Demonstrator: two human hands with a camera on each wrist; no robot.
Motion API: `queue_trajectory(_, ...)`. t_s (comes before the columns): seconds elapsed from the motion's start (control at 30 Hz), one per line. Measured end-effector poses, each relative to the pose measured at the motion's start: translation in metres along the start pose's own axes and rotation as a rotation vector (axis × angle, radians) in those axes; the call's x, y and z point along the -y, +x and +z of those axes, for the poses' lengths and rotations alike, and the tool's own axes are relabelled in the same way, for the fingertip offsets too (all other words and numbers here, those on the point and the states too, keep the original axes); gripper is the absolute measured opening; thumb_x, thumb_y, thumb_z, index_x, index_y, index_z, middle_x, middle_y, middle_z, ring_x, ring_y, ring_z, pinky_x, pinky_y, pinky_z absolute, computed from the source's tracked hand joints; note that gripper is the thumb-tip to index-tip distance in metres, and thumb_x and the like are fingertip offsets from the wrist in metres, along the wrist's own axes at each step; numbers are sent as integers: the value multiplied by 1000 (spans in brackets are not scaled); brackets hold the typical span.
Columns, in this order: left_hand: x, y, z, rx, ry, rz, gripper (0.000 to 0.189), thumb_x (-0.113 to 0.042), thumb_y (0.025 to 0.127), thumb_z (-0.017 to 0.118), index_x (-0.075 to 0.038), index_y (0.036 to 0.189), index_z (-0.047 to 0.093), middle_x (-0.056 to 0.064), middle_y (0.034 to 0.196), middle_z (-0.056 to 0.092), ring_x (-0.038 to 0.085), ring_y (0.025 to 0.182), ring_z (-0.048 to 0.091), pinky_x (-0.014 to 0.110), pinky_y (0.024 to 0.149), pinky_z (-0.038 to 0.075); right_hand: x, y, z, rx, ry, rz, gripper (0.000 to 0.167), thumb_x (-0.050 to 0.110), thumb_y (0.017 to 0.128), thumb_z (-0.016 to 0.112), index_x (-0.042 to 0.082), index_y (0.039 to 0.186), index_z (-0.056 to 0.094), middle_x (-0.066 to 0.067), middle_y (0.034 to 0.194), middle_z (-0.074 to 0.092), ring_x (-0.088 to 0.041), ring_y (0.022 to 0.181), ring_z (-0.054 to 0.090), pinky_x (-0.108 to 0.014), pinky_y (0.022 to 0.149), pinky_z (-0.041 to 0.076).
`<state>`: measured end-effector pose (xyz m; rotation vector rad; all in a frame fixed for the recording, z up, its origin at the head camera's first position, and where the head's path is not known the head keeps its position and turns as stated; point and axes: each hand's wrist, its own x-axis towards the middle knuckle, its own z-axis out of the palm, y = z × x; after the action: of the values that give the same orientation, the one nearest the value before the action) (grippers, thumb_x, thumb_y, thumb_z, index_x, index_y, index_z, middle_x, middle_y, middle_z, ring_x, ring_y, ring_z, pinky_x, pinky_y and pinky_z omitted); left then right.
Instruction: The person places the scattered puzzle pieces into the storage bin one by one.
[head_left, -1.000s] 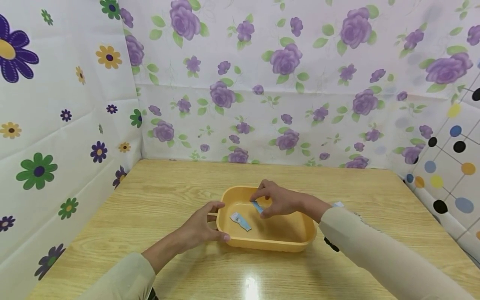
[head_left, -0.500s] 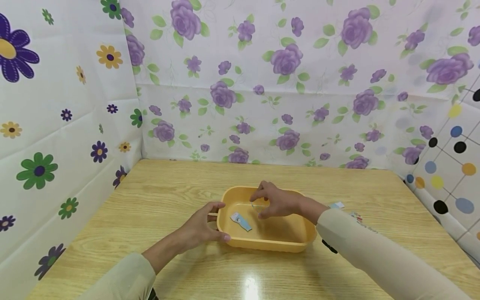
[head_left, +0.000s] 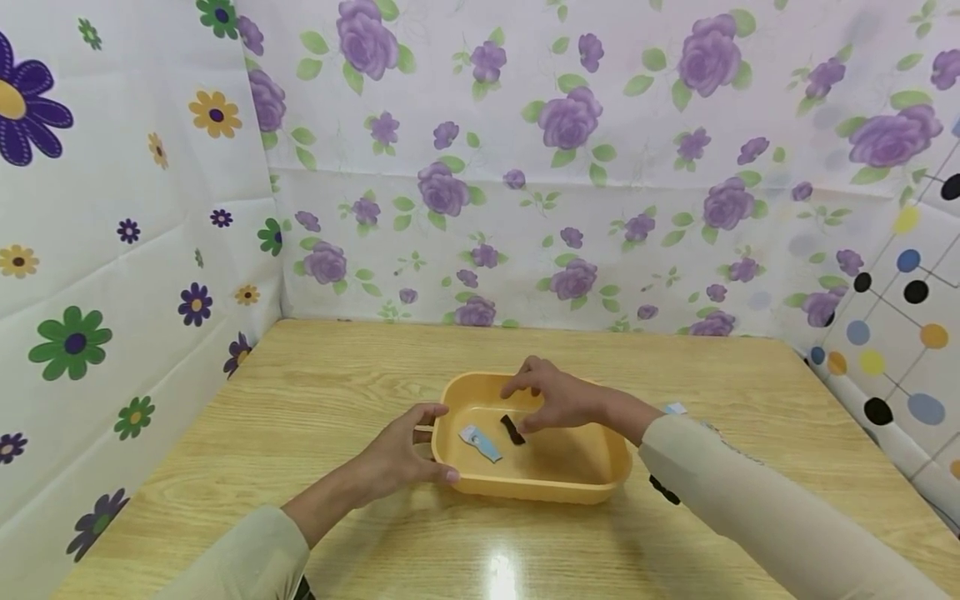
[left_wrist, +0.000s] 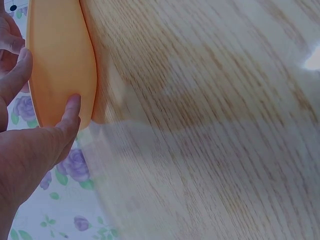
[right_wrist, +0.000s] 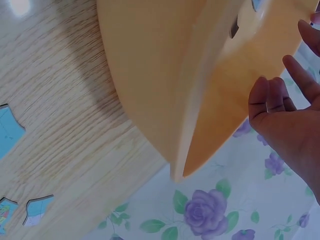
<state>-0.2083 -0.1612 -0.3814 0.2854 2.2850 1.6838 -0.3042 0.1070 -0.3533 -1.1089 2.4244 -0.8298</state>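
A yellow-orange plastic tray [head_left: 532, 490] stands on the table. My left hand [head_left: 397, 450] grips its left end; in the left wrist view the thumb [left_wrist: 72, 107] presses the outer wall. Inside the tray lies a light-blue puzzle piece [head_left: 481, 443] with a printed picture. Beside it is another puzzle piece [head_left: 513, 430], dark side showing. My right hand [head_left: 558, 398] hovers over the tray, thumb and index finger spread apart, the thumb tip close to the dark piece. From the right wrist view, that hand [right_wrist: 295, 120] appears to hold nothing.
More puzzle pieces lie on the wooden table [head_left: 360, 375] right of the tray, partly behind the right sleeve [head_left: 750, 500]; one blue piece [right_wrist: 9, 131] shows in the right wrist view. Flowered sheets [head_left: 480, 167] hang behind and at the sides.
The piece at my right fingers showed its blue side, then its thin edge, and now shows its dark side, a little lower in the tray. My left hand has stayed put.
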Motion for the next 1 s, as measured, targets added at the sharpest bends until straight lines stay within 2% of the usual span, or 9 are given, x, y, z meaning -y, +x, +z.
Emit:
queue_trajectory(0.33,-1,1,1,-14,-8,-10,92,-6,70,86,-2,145,33,21,145,33,42,130,39,35,85,56,-11,-8,-9,-24,3,-21,44,14,85,74,7,127,60,-17,118,43,-36,109,40,-56,93,41)
queue_trajectory(0.7,-2,-1,0,5,-20,15,94,-5,70,85,0,146,30,23,144,32,44,131,38,35,85,56,-21,-23,-18,-40,31,13,42,16,87,72,10,127,60,-16,115,43,-37,107,40,-55,92,39)
queue_trajectory(1.0,-3,-1,1,10,-21,13,93,-5,71,85,0,146,30,24,145,31,44,131,38,34,85,56,-26,-37,-33,-42,10,76,47,24,88,72,12,131,58,-14,122,42,-32,109,39,-43,87,41)
